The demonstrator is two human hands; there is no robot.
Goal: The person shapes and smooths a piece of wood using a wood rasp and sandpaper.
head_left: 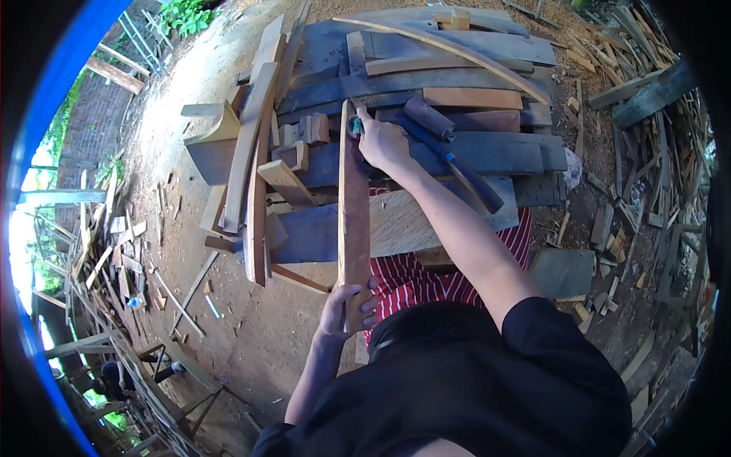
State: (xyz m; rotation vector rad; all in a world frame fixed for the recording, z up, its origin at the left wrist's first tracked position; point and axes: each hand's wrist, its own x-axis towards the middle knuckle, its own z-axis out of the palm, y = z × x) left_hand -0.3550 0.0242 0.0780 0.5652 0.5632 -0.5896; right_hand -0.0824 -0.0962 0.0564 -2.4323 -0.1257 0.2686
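A long wooden plank (353, 198), pale on one edge and reddish-brown on its face, points away from me above the work surface. My left hand (346, 308) is closed around its near end. My right hand (383, 145) is at the far end, fingers bent against the plank's face. Under those fingers shows a small green object (355, 127), mostly covered, so its kind cannot be made out. To the right of my right hand lies a long dark bar (476, 183) with a blue part, beside a dark curved block (429, 118).
Broad boards (487, 152) form a low work surface. Curved wooden strips (251, 152) lean at its left, near small blocks (304, 129). A long thin strip (457, 49) crosses the far boards. Scrap wood (647, 167) is heaped at right, and more offcuts (126, 251) lie at left.
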